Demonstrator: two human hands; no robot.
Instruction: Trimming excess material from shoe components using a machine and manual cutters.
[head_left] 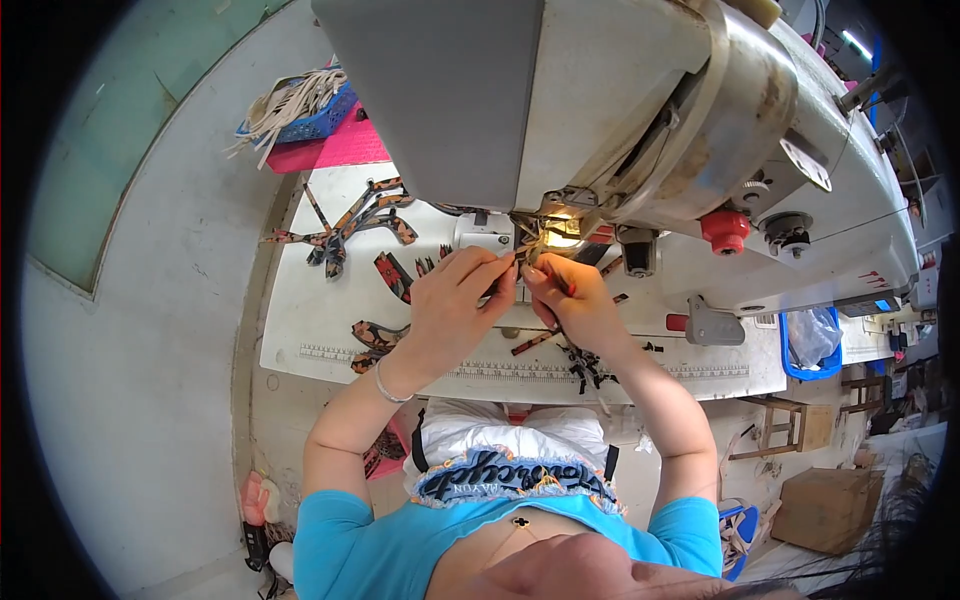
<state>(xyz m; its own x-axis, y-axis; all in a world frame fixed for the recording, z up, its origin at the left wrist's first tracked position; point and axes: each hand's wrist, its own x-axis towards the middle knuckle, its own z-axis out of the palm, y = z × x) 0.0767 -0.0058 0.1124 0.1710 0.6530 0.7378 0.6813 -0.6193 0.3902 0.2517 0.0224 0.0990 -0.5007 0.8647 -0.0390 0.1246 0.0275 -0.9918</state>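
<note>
My left hand and my right hand meet at the lit needle area of a large white sewing machine. The fingers of both are pinched close together, just in front of the lamp glow. What lies between the left fingertips is too small and covered to make out. A dark narrow strip runs out below my right hand, with a small red spot showing by its fingers. Beneath that hand lies a tangle of black short pieces. Left of my left hand are dark, orange-patterned pieces.
A bundle of patterned straps lies at the table's far left. Behind it, a blue basket holds pale strips on a pink surface. Along the front edge of the white table runs a ruler scale. A blue bin hangs at the right.
</note>
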